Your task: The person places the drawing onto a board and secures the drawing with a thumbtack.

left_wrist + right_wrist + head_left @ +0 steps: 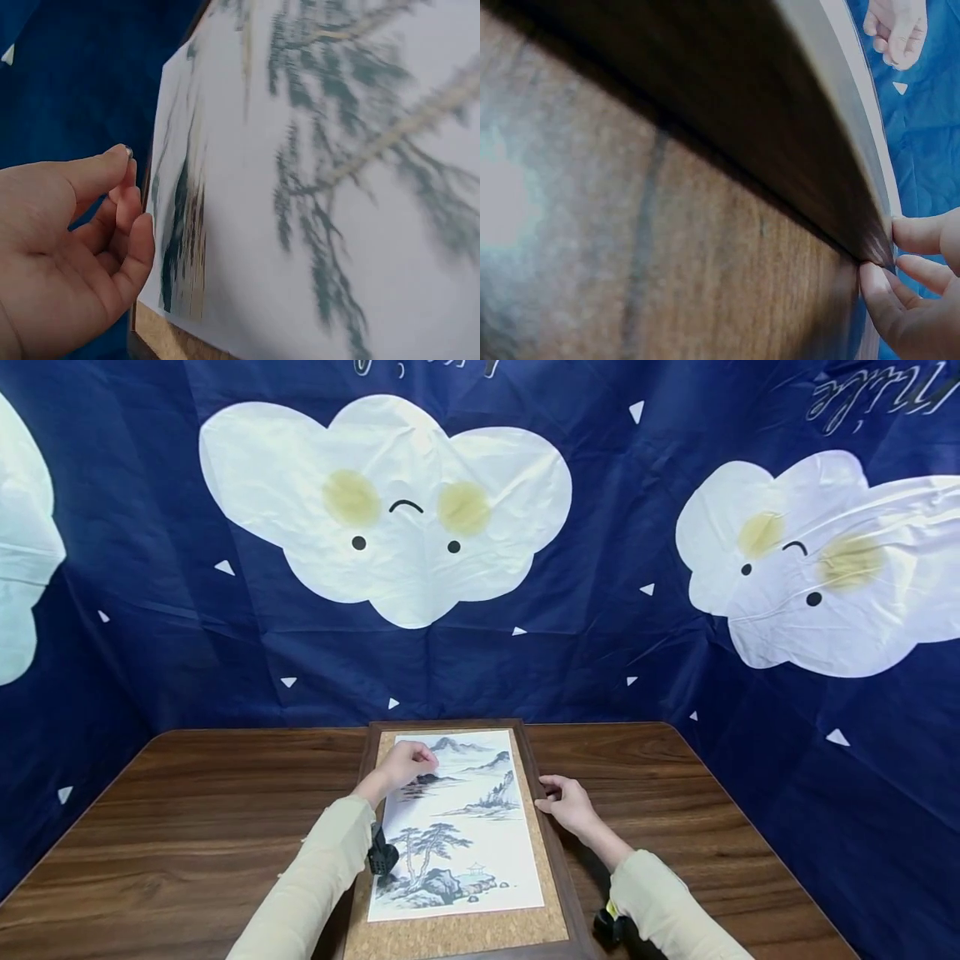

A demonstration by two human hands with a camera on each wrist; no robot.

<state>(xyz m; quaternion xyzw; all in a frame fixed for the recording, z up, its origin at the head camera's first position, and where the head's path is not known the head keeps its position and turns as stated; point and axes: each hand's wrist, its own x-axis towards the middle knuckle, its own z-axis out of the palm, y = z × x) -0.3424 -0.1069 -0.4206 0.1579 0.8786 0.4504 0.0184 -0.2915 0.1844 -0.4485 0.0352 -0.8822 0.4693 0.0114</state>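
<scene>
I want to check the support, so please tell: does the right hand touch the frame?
Touching. The right wrist view shows fingertips of the right hand against the side of the wooden frame.

Draped nook: cloud-print cloth (600,668) behind, beside wooden table (225,810).

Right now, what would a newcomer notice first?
Probably the big central cloud, face upside down, on the navy backdrop behind the table. Below, an ink landscape lies on a framed corkboard. Above it, the left hand pinches something small and shiny; the right hand touches the frame's right side.
</scene>
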